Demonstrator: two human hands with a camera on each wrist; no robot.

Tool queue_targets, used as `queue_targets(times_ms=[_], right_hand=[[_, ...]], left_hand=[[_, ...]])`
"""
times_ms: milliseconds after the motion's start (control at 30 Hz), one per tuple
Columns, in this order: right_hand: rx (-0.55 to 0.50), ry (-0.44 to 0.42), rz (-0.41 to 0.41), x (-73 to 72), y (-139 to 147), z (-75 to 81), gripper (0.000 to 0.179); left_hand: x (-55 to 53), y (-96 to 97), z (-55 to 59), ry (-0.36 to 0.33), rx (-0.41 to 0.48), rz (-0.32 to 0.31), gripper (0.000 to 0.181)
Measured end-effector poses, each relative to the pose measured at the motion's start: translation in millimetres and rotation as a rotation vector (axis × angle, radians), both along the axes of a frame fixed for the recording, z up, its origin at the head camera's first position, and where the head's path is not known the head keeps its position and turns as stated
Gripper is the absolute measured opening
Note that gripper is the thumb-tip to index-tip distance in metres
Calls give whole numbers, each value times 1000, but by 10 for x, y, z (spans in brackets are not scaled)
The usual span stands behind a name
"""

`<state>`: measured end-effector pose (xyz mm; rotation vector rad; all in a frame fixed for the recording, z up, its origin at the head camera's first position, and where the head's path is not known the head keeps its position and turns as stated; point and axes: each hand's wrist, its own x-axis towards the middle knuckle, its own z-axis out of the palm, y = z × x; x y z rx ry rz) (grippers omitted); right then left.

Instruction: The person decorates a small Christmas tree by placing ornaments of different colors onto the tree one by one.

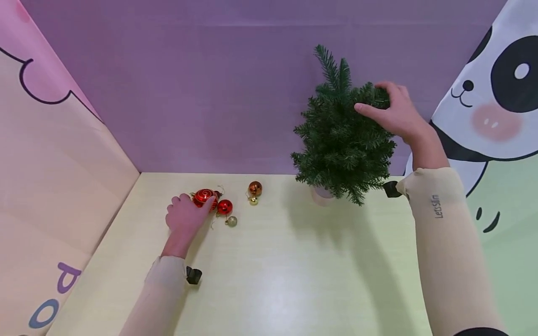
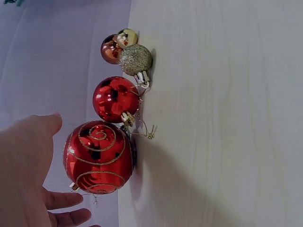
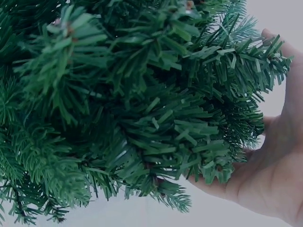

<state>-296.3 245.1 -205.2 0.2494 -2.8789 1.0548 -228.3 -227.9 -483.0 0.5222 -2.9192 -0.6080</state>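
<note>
At the left of the table, my left hand (image 1: 187,215) reaches round a large red Christmas ball with gold swirls (image 2: 98,156). A narrow gap shows between the ball and my thumb and fingertips in the left wrist view. Beside it lie a plain red ball (image 1: 224,206), a small glittery ball (image 1: 232,221) and a dark ornament partly hidden behind the swirled one. My right hand (image 1: 398,111) is at the upper right of a small green artificial Christmas tree (image 1: 342,135), thumb and fingers spread about its branches. Foliage hides some fingertips in the right wrist view.
Further right lie a copper-coloured ball (image 1: 255,188) and a small gold ball (image 1: 253,200). The tree's pale base (image 1: 321,193) stands near the back edge of the light table (image 1: 269,270). A purple backdrop (image 1: 218,93) rises behind, with printed panels on both sides.
</note>
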Motion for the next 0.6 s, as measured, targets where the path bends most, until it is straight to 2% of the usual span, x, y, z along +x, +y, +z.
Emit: queue_targets(times_ms=[100,300,467,600], right_hand=[[23,-8,11,11,17,2,94],[40,17,-6,22,-5,-22,98],[-64,70,-51,14,4,-61,104],[-142,70,-68,-3,42,-116,104]], left_hand=[[-16,26,20,-23,-16,-3,104],[-109,-11,-28,-53,11,-18,103],[-177,-97,-81,-57,58,-35,103],[-205,-182,-100,-74,74,-58,103]])
